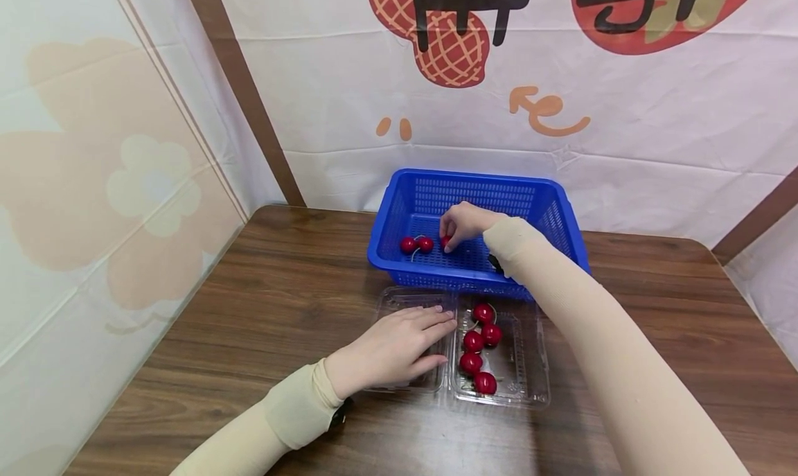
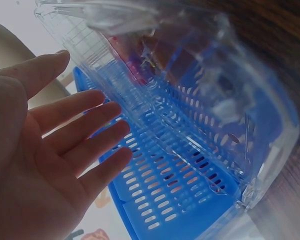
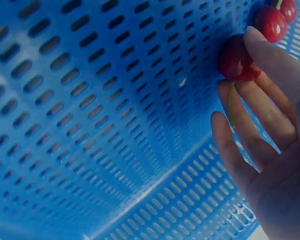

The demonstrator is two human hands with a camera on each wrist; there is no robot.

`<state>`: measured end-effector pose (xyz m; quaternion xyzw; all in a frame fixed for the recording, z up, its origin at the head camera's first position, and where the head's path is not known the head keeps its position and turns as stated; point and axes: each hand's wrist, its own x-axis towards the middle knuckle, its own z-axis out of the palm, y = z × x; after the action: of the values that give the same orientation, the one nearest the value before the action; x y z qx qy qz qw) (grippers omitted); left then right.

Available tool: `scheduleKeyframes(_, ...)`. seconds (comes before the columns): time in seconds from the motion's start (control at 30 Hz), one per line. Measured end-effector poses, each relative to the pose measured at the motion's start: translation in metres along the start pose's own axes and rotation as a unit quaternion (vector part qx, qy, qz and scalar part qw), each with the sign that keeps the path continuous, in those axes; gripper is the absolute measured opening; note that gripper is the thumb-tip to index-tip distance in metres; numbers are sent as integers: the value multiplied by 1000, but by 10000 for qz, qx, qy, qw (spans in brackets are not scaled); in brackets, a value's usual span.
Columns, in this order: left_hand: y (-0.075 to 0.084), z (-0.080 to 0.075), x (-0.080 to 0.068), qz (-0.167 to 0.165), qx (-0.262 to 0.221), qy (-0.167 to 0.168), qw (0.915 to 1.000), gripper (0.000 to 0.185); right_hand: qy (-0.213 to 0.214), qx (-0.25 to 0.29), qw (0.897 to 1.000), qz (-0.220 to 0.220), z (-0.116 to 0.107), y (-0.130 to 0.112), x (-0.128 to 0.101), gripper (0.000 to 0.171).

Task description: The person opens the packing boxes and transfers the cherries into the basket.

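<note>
Right hand [image 1: 464, 224] reaches into the blue perforated plastic basket [image 1: 399, 258], thumb and fingertips pinching a glossy red cherry [image 3: 238, 63] on the basket floor; two more red cherries [image 1: 416, 244] lie just beside it. Left hand [image 1: 389, 351] rests flat, fingers straight, on the empty half of the clear plastic clamshell tray [image 1: 530, 386]; five cherries [image 1: 480, 351] fill the other half.

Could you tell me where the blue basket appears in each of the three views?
Head: blue basket at centre, behind the clear tray.
Left wrist: seen through the clear tray, lower centre.
Right wrist: its slotted floor fills the frame.
Shared landmark: the slotted blue mesh.
</note>
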<state>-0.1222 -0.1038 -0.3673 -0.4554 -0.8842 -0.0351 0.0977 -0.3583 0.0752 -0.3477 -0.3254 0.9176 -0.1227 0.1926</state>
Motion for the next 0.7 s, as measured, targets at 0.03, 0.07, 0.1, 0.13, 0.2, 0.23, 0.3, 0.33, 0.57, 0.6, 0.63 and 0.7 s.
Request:
scheduleKeyframes(0.03, 0, 0, 0, -6, -6, -20, 10000, 51, -1, -31, 10000, -19, 0, -1, 0, 29)
scheduleKeyframes(0.07, 0, 0, 0, -13, 2, -40, 10000, 51, -8, -23, 10000, -34, 0, -1, 0, 29)
scheduleKeyframes(0.1, 0, 0, 0, -22, -1, -62, 10000, 51, -12, -24, 10000, -54, 0, -2, 0, 29)
scheduleKeyframes(0.13, 0, 0, 0, -31, -18, -85, 10000, 51, -22, -6, 10000, -57, 0, -3, 0, 29)
scheduleKeyframes(0.2, 0, 0, 0, -40, -52, -107, 9999, 51, -37, 38, 10000, -50, 1, -3, 0, 29)
scheduleKeyframes(0.23, 0, 0, 0, -39, -57, -109, 9999, 51, -46, 52, 10000, -31, 1, -4, 0, 29)
scheduleKeyframes(0.3, 0, 0, 0, -23, -47, -80, 10000, 50, -26, 46, 10000, -4, 1, -3, 0, 29)
scheduleKeyframes(0.33, 0, 0, 0, -13, -38, -57, 10000, 50, -19, 43, 10000, 8, 1, -3, 0, 29)
scheduleKeyframes(0.57, 0, 0, 1, -24, -9, -58, 10000, 51, -10, 46, 10000, 47, 1, -1, 0, 30)
scheduleKeyframes(0.6, 0, 0, 1, -31, -9, -57, 10000, 51, -14, 60, 10000, 67, 1, -1, 0, 30)
scheduleKeyframes(0.63, 0, 0, 1, -34, -16, -51, 10000, 51, -16, 72, 9999, 87, 1, -1, 0, 30)
scheduleKeyframes(0.7, 0, 0, 1, -31, -13, -39, 10000, 51, -10, 109, 9999, 124, 2, 0, 0, 30)
